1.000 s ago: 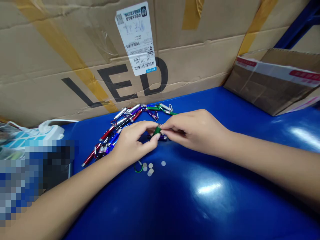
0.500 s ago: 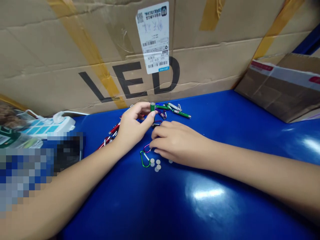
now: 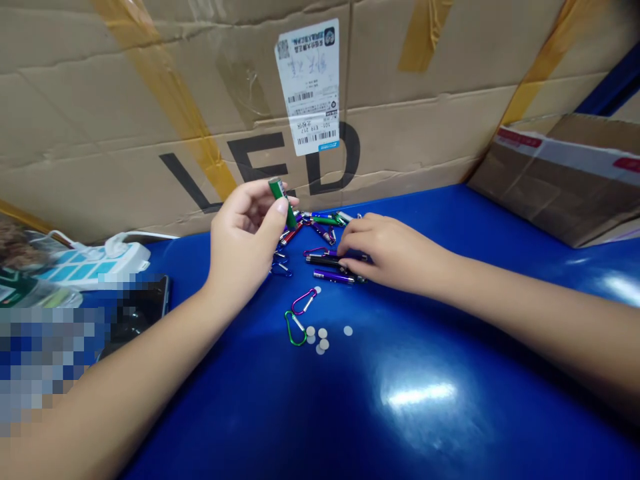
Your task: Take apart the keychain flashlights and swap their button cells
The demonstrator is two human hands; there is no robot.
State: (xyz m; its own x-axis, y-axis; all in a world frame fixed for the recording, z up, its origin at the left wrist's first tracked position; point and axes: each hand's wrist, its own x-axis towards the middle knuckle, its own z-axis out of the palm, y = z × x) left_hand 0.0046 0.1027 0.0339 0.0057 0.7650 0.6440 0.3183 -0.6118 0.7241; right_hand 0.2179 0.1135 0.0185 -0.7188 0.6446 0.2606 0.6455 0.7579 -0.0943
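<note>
My left hand (image 3: 245,240) is raised above the blue table (image 3: 450,373) and pinches a short green tube (image 3: 281,200) between thumb and fingertips. To its right my right hand (image 3: 390,253) rests fingers-down on a pile of small keychain torches (image 3: 325,257) in purple, green and red, fingertips touching a dark one. In front of the hands lie a green carabiner (image 3: 295,330), a pink carabiner (image 3: 305,301) and several small silver button cells (image 3: 320,337).
A large cardboard box marked LED (image 3: 150,120) with a white label (image 3: 310,87) walls the back. A smaller box (image 3: 565,173) lies at the right. A white power strip (image 3: 95,261) and a dark phone (image 3: 137,313) sit at the left.
My left hand lifted the green tube up and to the left. My right hand left the button cells and moved back onto the torch pile. The pink carabiner now lies uncovered.
</note>
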